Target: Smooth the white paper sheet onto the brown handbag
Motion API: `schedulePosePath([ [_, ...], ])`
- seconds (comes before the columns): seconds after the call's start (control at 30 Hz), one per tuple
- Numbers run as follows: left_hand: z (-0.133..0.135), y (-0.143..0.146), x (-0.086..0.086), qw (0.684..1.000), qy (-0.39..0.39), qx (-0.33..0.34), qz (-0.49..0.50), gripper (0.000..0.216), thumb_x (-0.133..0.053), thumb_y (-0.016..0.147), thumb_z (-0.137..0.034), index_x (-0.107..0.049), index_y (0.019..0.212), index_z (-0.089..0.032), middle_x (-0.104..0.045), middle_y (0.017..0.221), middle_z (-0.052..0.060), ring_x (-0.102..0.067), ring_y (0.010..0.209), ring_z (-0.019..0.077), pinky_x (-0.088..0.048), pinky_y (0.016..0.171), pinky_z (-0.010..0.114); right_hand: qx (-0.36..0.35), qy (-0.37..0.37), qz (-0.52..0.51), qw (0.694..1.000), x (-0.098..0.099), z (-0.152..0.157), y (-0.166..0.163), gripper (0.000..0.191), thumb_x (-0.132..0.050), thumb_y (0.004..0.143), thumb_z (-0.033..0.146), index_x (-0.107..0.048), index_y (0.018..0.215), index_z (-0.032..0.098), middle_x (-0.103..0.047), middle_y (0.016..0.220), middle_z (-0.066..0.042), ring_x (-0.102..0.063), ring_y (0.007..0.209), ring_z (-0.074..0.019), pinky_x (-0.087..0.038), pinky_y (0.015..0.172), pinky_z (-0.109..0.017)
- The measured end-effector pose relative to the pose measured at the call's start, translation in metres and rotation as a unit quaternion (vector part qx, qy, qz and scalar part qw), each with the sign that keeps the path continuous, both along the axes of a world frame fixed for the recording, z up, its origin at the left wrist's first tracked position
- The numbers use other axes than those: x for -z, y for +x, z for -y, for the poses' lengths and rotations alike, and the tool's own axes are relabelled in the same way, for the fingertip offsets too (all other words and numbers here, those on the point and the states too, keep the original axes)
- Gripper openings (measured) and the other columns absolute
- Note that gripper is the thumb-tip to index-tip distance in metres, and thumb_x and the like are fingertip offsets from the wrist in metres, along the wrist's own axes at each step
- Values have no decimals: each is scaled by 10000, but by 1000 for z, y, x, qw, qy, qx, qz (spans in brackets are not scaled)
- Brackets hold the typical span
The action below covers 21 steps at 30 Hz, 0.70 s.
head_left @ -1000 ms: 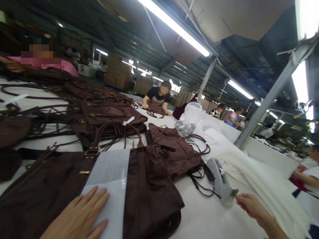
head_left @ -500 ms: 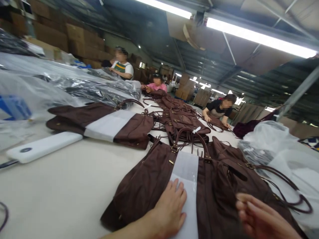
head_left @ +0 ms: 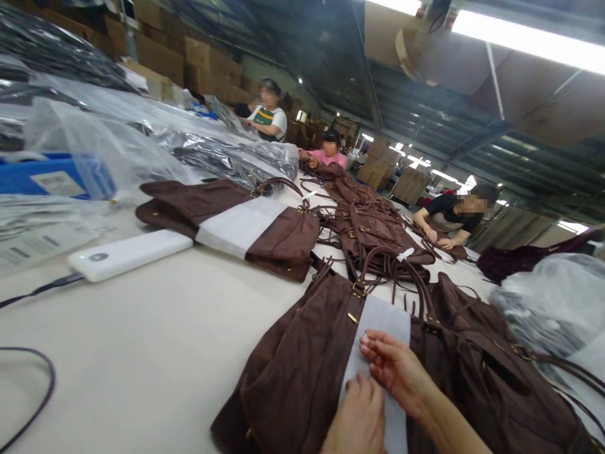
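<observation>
A dark brown handbag [head_left: 288, 359] lies in front of me with a white paper band [head_left: 385, 312] around its middle. My left hand [head_left: 359, 413] rests on the band near the bottom, fingers lying on the paper and partly bent. Just above it, my right hand [head_left: 394, 369] hovers over the band with thumb and fingertips pinched together. A tiny pale speck shows at those fingertips, too small to name. Another brown bag [head_left: 472, 372] lies to the right, partly behind my right forearm. A second banded handbag [head_left: 288, 236] lies beyond, to the left.
A white power bank [head_left: 132, 255] with a dark cable lies on the table [head_left: 142, 353]. Clear plastic bags [head_left: 553, 302] bulge at right; wrapped goods [head_left: 227, 157] and a blue container [head_left: 51, 176] stand left. More brown bags [head_left: 378, 233] stretch away. Three co-workers are farther back.
My right hand has come from the right bag onto the white band, beside my left. The left hand's fingers have bent more. The view has shifted, so things sit farther right.
</observation>
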<state>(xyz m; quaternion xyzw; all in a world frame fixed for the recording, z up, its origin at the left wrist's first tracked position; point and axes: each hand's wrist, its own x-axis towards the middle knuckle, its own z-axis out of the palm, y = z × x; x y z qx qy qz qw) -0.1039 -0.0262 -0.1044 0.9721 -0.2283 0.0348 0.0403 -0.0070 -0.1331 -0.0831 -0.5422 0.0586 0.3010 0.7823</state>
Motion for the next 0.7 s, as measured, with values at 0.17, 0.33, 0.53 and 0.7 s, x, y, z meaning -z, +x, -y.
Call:
schedulePosePath([
  [0.17,-7,1,-16,999,45,12,27,639,-481,878,-587,-610,1272,-101,-607,1222,195,-420,1257,428,-309,997,536,-3,-17,29,999,5,-3,-1,307,-777,730,248,-642,990,156,-709,969,-53,-672,794,-114,-539,585,-174],
  [0.33,-11,3,-21,997,56,45,10,579,-440,907,-553,-609,1277,-142,-605,1227,197,-469,1216,418,-291,1005,608,1,-30,45,999,4,-7,-2,303,-772,733,267,-635,979,157,-702,948,-52,-662,786,-114,-541,582,-173],
  [0.53,-9,1,-11,999,23,35,25,580,-476,890,-560,-585,1300,-165,-584,1266,187,-445,1228,397,-296,998,603,3,-62,79,995,11,-6,-1,382,-782,722,349,-625,1021,171,-698,987,-59,-657,862,-152,-558,604,-204],
  [0.7,-9,0,-10,999,32,26,32,563,-473,895,-567,-589,1295,-188,-590,1249,169,-451,1222,388,-310,982,589,1,-82,94,992,16,-4,2,388,-758,741,378,-622,1040,171,-692,1015,-76,-651,912,-176,-559,601,-208],
])
